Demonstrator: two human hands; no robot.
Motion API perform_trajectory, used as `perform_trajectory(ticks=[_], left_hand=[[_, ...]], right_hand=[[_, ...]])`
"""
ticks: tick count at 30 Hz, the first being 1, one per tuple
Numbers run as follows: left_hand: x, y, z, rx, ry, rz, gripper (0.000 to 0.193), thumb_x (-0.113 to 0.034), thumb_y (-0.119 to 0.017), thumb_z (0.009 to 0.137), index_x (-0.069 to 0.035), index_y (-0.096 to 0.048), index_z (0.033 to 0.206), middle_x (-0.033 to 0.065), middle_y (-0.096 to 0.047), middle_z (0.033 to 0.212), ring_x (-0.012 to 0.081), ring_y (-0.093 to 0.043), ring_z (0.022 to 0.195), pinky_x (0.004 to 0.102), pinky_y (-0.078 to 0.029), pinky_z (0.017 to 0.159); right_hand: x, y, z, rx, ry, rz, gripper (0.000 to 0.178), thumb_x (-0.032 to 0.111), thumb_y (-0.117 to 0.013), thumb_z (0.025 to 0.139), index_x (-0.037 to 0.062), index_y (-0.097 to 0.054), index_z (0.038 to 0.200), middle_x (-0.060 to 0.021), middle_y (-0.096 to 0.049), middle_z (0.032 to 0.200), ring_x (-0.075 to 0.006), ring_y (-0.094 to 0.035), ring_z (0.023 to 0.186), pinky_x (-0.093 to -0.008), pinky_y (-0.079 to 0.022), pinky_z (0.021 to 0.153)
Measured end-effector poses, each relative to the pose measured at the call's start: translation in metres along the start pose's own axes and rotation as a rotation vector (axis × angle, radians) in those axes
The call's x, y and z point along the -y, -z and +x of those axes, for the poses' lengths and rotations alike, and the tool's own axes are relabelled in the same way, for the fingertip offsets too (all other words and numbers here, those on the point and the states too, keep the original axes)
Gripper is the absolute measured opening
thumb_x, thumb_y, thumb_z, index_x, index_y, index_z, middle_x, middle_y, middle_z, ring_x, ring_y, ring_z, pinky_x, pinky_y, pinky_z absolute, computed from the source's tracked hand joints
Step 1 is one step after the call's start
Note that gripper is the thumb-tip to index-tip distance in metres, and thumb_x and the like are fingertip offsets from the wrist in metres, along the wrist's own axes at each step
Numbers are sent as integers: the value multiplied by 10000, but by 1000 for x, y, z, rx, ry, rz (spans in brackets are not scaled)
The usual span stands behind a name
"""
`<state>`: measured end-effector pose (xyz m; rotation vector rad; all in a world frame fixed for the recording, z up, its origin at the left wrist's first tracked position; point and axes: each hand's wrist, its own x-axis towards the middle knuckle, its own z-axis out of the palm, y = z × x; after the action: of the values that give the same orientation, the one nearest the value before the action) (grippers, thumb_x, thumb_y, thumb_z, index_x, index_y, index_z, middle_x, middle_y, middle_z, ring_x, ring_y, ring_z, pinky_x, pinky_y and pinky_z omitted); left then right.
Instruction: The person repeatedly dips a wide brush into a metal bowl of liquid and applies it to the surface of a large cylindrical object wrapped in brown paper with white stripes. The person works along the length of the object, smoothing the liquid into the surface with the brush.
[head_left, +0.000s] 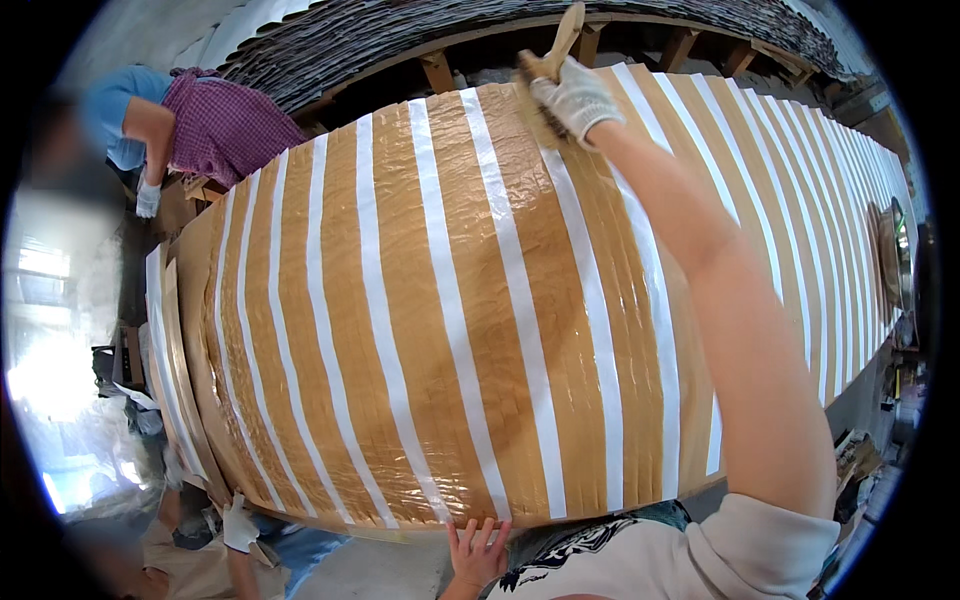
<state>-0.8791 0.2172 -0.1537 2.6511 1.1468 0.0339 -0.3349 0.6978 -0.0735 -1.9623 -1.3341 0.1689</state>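
"Starting closest to the body, where is the left hand (478, 555)?"

"Bare, on the near edge of a broad spread of brown paper-like sheets striped with white (410, 260). Its fingers lie slightly apart over that edge; whether the thumb pinches from below, I cannot tell."

"A good place for it?"

"I'd say so: light pressure there should steady the layers without rumpling them. Another person in tan clothing (210, 578) is at the lower left, near the same edge."

"And across the middle?"

"A glossy, wet-looking film shows on much of the brown, with wrinkles catching the light. Long, even strokes would suit it, leaving neither pools nor dry patches. Toward the right end the stripes crowd together, and a round, shiny metal bowl (893, 255) sits there."

"The right hand (583, 98)?"

"White-gloved, at the far edge, closed round a wooden-handled brush (545, 68) with its bristles toward the sheets."

"How best to work there?"

"Sweep along the stripes and lift off past the edge; dragging across an overlap could curl it. Keep the right forearm (690, 210) raised off the shine."

"Beyond that?"

"A co-worker in blue and purple-checked cloth (225, 125) at the far left, and a long stack of dark layered sheets (400, 45) behind."
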Motion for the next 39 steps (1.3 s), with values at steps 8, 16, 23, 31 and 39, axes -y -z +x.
perform_trajectory(ticks=[8,16,23,31,39], left_hand=[[-8,34,29,407,127,-29,483,-322,-595,894,-200,-616,1360,110,-543,1358,355,-441,1319,688,-313,1113],[-5,28,18,202,130,-71,538,-164,-606,808,-170,-610,1346,137,-540,1350,377,-454,1320,653,-321,1133],[-22,53,41,255,68,8,637,-213,-656,795,-118,-524,1411,164,-524,1368,394,-469,1305,581,-351,1134],[-9,-9,-10,-60,55,-57,594,-272,-636,738,-297,-614,1331,32,-414,1439,324,-333,1381,715,-251,1139],[-8,-7,1,-209,45,-19,577,-191,-636,678,-244,-637,1253,74,-426,1371,332,-343,1356,717,-278,1129]], right_hand=[[138,-49,-24,410,188,85,299,218,-534,964,24,-610,1179,-192,-641,1090,-288,-688,919,-367,-577,783],[112,-46,-25,584,-86,338,475,495,-526,972,64,-688,1088,-160,-703,949,-299,-676,920,-400,-535,837],[-85,50,21,-69,-262,-211,518,405,-625,926,116,-583,1354,-159,-713,1064,-311,-687,959,-393,-520,868],[133,-7,-93,374,46,131,502,512,-543,972,46,-652,1124,-156,-721,871,-243,-712,800,-381,-573,703],[147,-15,-172,585,-92,152,576,530,-577,933,26,-582,1213,-220,-702,978,-339,-693,932,-442,-545,837]])
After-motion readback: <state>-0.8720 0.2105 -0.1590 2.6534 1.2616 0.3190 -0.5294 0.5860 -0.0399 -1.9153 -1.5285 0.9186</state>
